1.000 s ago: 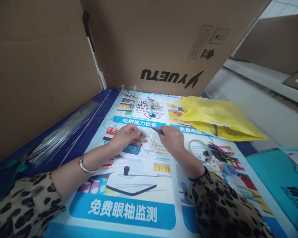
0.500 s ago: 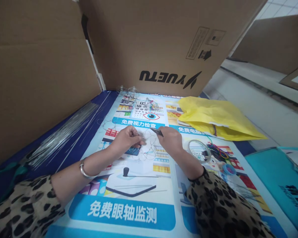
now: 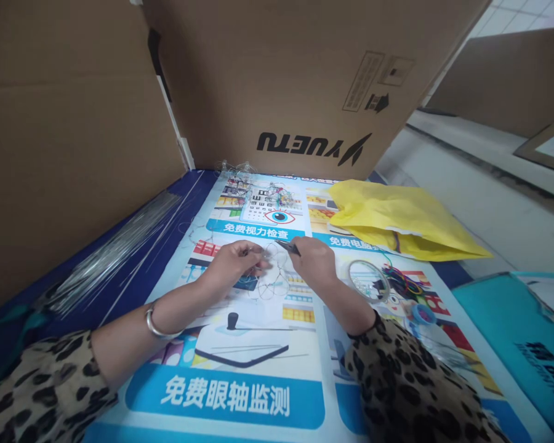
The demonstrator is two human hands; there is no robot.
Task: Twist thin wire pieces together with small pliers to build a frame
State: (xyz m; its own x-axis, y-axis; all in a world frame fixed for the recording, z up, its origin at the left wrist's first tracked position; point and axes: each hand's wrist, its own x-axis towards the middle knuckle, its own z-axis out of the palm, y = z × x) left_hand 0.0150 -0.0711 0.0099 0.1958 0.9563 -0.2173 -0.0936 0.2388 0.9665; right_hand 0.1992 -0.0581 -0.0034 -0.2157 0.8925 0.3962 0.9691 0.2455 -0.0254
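My left hand (image 3: 235,263) is closed in a pinch on a thin wire piece (image 3: 273,284), bent into loops with tiny beads or knots along it. The loops hang to the right of my fingertips, over the printed sheet. In my right hand (image 3: 316,263) is a pair of pliers (image 3: 288,247); only the dark, narrow jaws show, pointing left at the top of the wire loops. The handles are hidden in the fist. Whether the jaws touch the wire, I cannot tell.
Straight wires (image 3: 120,249) lie in a bundle at left. Tangled wire pieces (image 3: 277,194) rest at the back. To the right are a yellow bag (image 3: 406,215), a round clear dish (image 3: 368,280), coloured cords (image 3: 404,277) and a teal box (image 3: 503,344). Cardboard (image 3: 305,80) walls the back.
The pliers have shifted slightly left and the left fingers have loosened a little around the wire. The whole view has moved slightly; the other things lie as before.
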